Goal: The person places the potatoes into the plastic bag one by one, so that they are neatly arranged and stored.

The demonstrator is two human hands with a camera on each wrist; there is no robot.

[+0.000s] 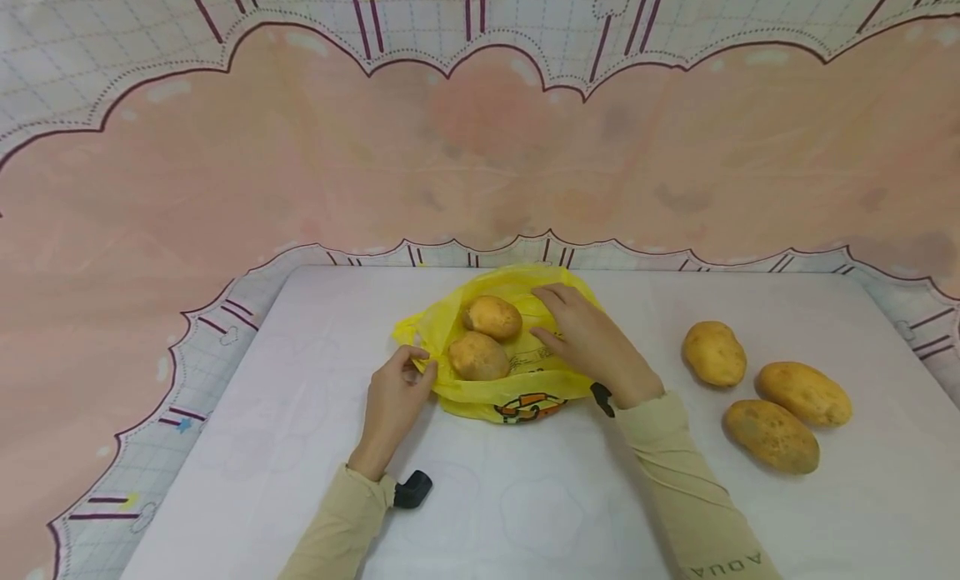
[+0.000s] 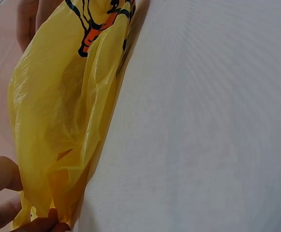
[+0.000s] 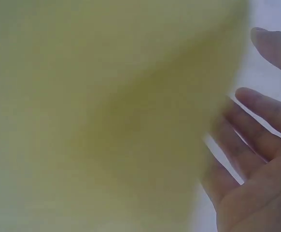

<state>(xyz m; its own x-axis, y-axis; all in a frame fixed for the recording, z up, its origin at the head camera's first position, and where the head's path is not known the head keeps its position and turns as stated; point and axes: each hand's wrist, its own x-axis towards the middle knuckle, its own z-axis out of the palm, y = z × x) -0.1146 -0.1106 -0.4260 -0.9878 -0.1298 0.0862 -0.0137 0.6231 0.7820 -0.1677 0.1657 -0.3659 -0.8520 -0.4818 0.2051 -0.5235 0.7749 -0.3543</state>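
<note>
A yellow plastic bag [image 1: 517, 392] lies spread on the table with its mouth gaping upward. Two potatoes sit inside it: an upper potato [image 1: 492, 317] and a lower potato [image 1: 477, 357]. At the bag's left edge, my left hand [image 1: 395, 397] pinches the plastic between thumb and fingers; the left wrist view shows the gathered bag [image 2: 58, 111] there. My right hand [image 1: 588, 338] is over the bag's right side, fingers spread and holding nothing. In the right wrist view, blurred yellow plastic hides part of that hand [image 3: 261, 154].
To the right on the white table [image 1: 540, 497] lie three loose potatoes: a rounder potato [image 1: 714, 354], a long potato [image 1: 804, 393] and a browner potato [image 1: 771, 436]. A patterned cloth backdrop [image 1: 480, 163] rises behind the table.
</note>
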